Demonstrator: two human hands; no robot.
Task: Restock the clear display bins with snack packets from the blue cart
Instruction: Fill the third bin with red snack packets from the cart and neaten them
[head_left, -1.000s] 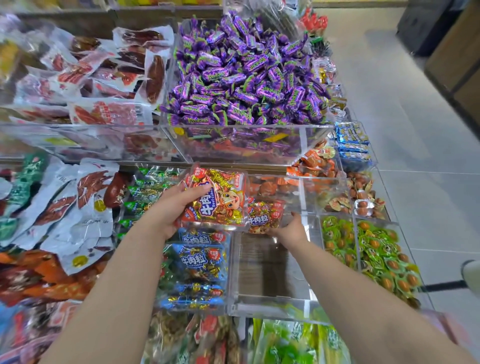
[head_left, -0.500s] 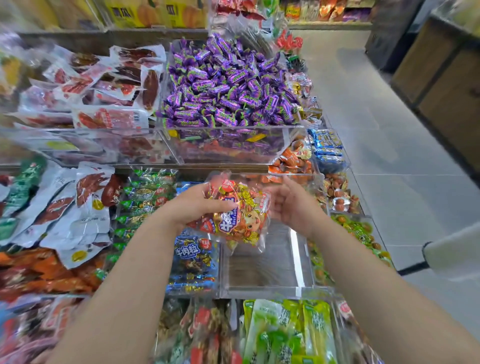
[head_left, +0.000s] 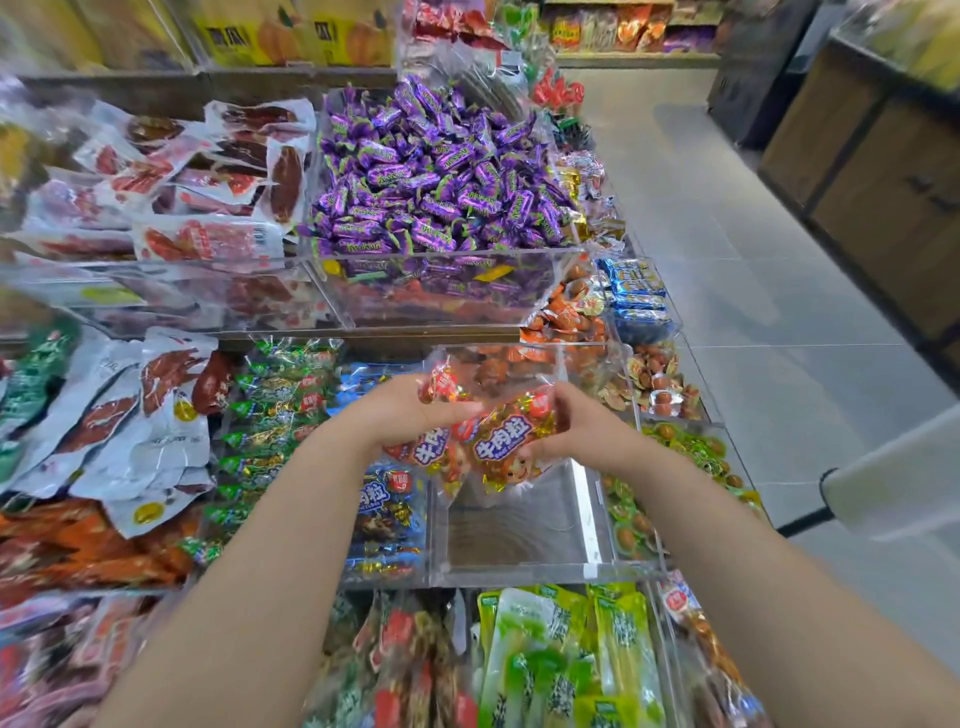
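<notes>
Hands, two, bare, both engaged. The left hand (head_left: 410, 415) grips the left end of a bunch of red-and-gold snack packets (head_left: 501, 441), thumb laid across the top. The right hand (head_left: 582, 431) has its fingers curled round the right end of the same bunch. How many packets are in the bunch cannot be told.

Position of packets: held in the air between the two hands, above the rear part of a clear bin (head_left: 519, 578) on the lower tier. Bare wood grain shows through the bin's floor. The packets do not touch that floor.

Neighbouring stock, lower tier:
- blue-wrapped packets (head_left: 384, 514), in the compartment just left of the clear bin;
- green foil packets (head_left: 275, 410), further left;
- white pouches with red meat pictures (head_left: 130, 415), far left;
- round green-and-orange snacks (head_left: 691, 452), in the compartment just right of the clear bin;
- long green packets (head_left: 561, 660), in front, nearest the person.

Upper tier:
- purple wrapped candies (head_left: 436, 176), heaped above the rim of their bin;
- orange wrapped pieces (head_left: 566, 322), to the right and below them.

Grey tiled floor (head_left: 753, 270) runs along the right side of the display.
</notes>
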